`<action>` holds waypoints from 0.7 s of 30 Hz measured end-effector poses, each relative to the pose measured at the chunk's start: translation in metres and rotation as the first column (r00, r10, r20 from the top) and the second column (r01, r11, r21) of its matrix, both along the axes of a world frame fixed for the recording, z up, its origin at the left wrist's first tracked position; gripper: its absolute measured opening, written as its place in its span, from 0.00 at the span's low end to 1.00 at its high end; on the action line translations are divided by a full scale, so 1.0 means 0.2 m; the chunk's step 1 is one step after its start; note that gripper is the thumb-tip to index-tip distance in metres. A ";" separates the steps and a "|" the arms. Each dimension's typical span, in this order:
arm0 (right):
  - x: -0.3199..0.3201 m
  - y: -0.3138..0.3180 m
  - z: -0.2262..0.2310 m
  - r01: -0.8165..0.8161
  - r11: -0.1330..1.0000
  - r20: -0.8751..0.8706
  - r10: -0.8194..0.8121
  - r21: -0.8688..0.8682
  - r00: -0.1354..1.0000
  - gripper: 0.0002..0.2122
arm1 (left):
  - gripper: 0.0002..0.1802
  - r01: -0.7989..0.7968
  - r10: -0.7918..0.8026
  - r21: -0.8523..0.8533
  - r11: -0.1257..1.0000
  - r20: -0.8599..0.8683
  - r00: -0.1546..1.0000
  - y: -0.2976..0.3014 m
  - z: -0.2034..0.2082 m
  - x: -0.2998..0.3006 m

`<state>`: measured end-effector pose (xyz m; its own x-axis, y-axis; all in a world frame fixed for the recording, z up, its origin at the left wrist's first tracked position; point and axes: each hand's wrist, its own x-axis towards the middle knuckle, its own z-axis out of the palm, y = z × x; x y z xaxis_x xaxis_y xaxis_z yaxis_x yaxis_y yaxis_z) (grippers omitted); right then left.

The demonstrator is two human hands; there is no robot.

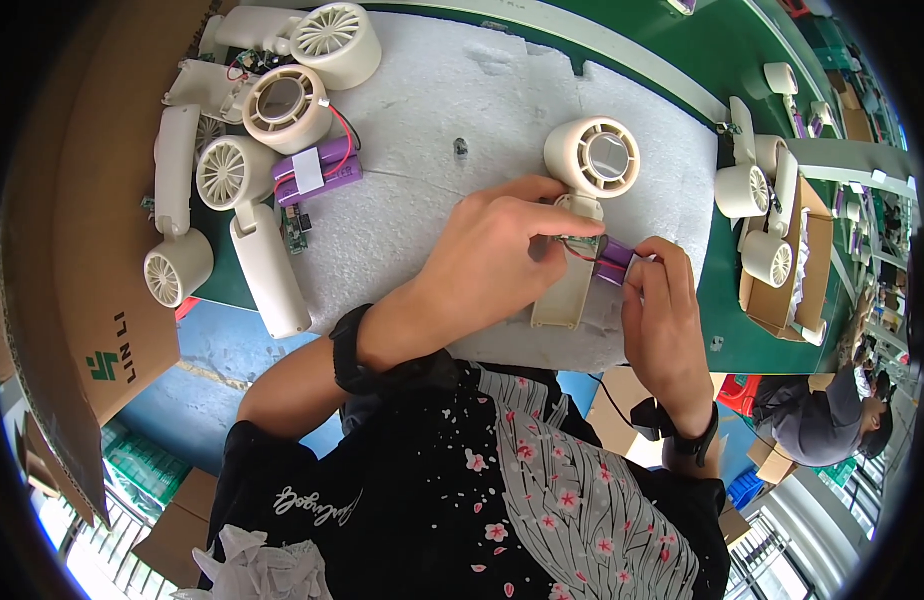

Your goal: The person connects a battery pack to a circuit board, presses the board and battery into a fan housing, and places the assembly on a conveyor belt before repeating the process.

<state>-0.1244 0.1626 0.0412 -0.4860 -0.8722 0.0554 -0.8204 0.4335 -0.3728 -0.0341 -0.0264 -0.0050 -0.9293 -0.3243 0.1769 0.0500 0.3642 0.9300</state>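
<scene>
A cream handheld fan lies on the white foam board, its handle shell opened toward me. My left hand reaches over the top of the handle, with thumb and forefinger closed at a small green circuit board. What exactly the fingertips pinch is partly hidden. A red wire runs from there to a purple battery pack beside the handle. My right hand has its fingertips closed on the pack's right end.
On the foam board's left lie several cream fans, another purple battery pack and a loose circuit board. A large cardboard box borders the left side. More fans and an open carton sit right; a person is beyond.
</scene>
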 end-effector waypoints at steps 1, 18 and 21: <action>-0.01 0.01 0.00 0.003 1.000 0.026 -0.003 -0.007 1.000 0.09 | 0.21 0.002 -0.002 0.007 1.000 0.001 1.000 0.00 0.00 0.00; -0.42 0.44 0.25 0.751 0.623 -0.328 -0.772 -0.219 0.545 0.10 | 0.19 0.028 -0.030 0.056 0.998 0.038 0.999 -0.01 0.03 -0.01; -0.22 0.22 0.16 0.381 0.902 -0.072 -0.402 -0.201 0.913 0.20 | 0.19 0.010 -0.012 0.045 0.999 0.041 0.999 -0.01 0.03 0.00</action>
<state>-0.1685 0.2059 0.0729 -0.7681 -0.5832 0.2645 -0.6381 0.6624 -0.3925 -0.0339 -0.0277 0.0001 -0.9389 -0.3209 0.1241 0.0151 0.3219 0.9467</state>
